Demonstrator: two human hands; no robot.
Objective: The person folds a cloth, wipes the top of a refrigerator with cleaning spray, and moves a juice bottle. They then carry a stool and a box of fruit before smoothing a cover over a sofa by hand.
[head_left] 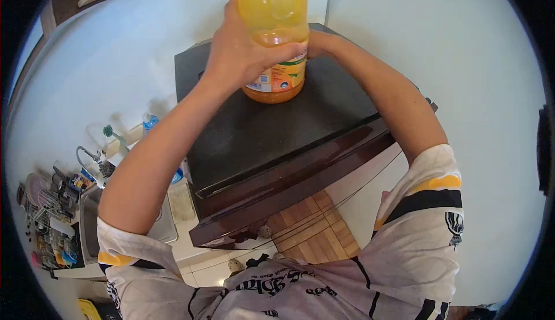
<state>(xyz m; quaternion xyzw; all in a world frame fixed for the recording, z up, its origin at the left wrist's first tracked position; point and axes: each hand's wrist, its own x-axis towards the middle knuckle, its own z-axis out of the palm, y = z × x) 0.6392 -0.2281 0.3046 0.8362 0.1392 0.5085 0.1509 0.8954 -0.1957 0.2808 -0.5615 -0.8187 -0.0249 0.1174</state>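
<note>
A large plastic bottle [277,8] of yellow-orange juice stands upright on the black top of a dark red refrigerator [272,141]. The upper end of the bottle runs out of view, and a printed label wraps its lower part. My left hand [243,51] is closed round the bottle from the left, thumb laid across the front just above the label. On the other side, my right hand [317,42] reaches in against the bottle's right edge. Its fingers are hidden behind the bottle.
White walls rise behind and right of the refrigerator. At lower left are a sink [89,222], a faucet [87,155], a dish rack [55,204] with dishes, and a blue bottle [150,121]. Wooden floor tiles [318,222] show below.
</note>
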